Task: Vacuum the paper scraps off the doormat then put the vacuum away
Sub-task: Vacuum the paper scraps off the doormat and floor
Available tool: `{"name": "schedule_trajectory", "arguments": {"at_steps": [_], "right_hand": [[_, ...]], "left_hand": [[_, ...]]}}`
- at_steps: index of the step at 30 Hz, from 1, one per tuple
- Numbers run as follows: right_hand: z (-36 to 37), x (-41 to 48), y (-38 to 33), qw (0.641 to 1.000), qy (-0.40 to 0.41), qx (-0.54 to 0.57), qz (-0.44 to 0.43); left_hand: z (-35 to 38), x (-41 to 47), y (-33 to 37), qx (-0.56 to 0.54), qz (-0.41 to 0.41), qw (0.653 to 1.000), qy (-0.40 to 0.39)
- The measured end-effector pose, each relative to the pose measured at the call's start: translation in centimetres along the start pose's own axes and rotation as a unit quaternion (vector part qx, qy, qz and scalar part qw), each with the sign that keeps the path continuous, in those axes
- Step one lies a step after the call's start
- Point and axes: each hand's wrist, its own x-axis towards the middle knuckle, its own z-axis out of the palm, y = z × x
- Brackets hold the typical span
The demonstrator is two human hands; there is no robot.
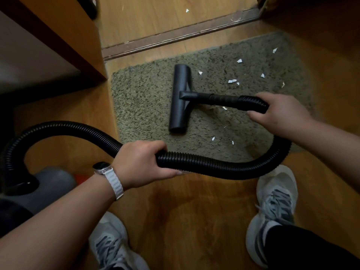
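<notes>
Head view. The left grip (140, 162) is curled round the black ribbed hose (214, 165) at mid-length. The right grip (282, 110) is curled round the same hose near its front end, just behind the rigid wand (214, 98). The floor head (180, 98) sits over the green doormat (140, 98), left of centre and crosswise to the wand; it is slightly blurred. White paper scraps (231, 81) lie scattered on the doormat, mostly to the right of the floor head, a few nearer the person's shoes (276, 201). The hose loops back to the grey vacuum body (50, 184) on the wooden floor (185, 211), lower left. A white-strapped watch (109, 172) is on the left wrist. Further scraps (187, 10) lie beyond the threshold strip (175, 36).
</notes>
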Motion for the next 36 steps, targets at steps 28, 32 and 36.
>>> {"name": "schedule_trajectory", "arguments": {"at_steps": [28,32,36], "right_hand": [[-0.5,2.9,-1.3,1.0,0.018,-0.014,0.001],[-1.5,1.9,0.0,0.998,0.043,-0.01,0.046],[-1.9,0.5,1.4,0.997,0.032,-0.008,0.066]], "left_hand": [[-0.1,-0.1,0.1,-0.034,-0.008,0.999,0.023],[-0.2,0.0,0.1,-0.043,-0.007,0.999,0.031],[-0.3,0.2,0.3,-0.047,-0.004,0.998,0.03]]}}
